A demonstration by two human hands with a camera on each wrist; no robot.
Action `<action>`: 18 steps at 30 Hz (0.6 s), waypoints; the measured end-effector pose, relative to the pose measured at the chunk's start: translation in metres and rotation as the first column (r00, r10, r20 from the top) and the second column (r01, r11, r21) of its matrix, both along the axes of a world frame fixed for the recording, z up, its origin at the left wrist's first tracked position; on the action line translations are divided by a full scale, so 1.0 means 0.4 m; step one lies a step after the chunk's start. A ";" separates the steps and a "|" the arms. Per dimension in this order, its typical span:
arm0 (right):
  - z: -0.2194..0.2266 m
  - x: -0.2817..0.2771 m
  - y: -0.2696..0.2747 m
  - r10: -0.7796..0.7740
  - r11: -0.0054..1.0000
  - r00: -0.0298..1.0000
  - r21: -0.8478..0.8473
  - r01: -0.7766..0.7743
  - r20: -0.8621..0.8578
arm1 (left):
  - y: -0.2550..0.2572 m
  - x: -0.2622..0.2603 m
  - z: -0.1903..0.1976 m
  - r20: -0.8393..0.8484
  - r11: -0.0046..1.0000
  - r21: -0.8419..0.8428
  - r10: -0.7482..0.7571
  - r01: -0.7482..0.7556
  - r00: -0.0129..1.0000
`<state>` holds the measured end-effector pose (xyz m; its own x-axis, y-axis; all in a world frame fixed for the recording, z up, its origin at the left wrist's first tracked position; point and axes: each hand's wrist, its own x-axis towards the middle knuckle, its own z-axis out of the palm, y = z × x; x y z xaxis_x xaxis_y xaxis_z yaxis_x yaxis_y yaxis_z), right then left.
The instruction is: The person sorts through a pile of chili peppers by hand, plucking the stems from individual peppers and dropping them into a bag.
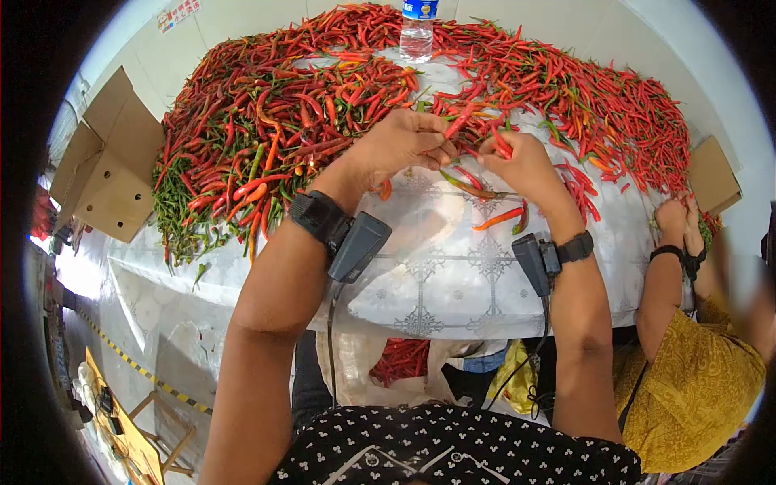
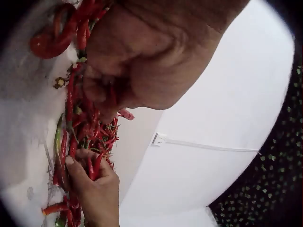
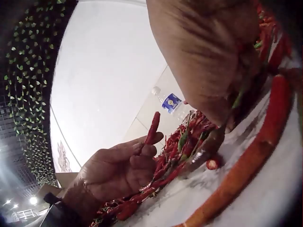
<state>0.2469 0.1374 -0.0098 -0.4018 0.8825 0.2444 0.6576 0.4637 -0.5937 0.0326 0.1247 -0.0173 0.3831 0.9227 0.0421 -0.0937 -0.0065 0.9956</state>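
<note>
My left hand (image 1: 400,145) pinches a red chili pepper (image 1: 459,123) over the white patterned tablecloth. In the right wrist view this pepper (image 3: 152,128) points upward from the fingertips. Just to the right, my right hand (image 1: 525,166) grips red chili (image 1: 502,145) between thumb and curled fingers; the left wrist view shows red chili (image 2: 96,166) there too. Below the hands lie a greenish-red chili (image 1: 467,187) and an orange-red chili (image 1: 499,218). Much of the right hand's grip is hidden in its own wrist view.
Big heaps of red chilies (image 1: 566,81) ring the table, with green ones (image 1: 182,210) at the left. A water bottle (image 1: 416,36) stands at the back. Cardboard boxes (image 1: 113,178) flank the heap. Another person's hands (image 1: 679,222) work at the right. Below the table edge is a sack (image 1: 356,364) holding chilies.
</note>
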 end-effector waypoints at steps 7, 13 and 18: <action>0.022 -0.013 -0.018 -0.125 0.871 0.715 -0.422 -0.253 -0.688 | -0.017 0.015 0.020 -0.081 0.987 -0.033 -0.158 0.156 0.984; -0.008 -0.024 -0.001 -0.196 0.844 0.509 -0.408 -0.347 -0.838 | -0.011 0.011 0.020 -0.208 0.996 0.084 0.033 -0.016 0.977; -0.001 -0.036 0.033 -0.286 0.864 0.329 -0.391 -0.317 -0.900 | 0.022 -0.010 -0.005 -0.239 0.919 0.320 0.314 -0.231 0.919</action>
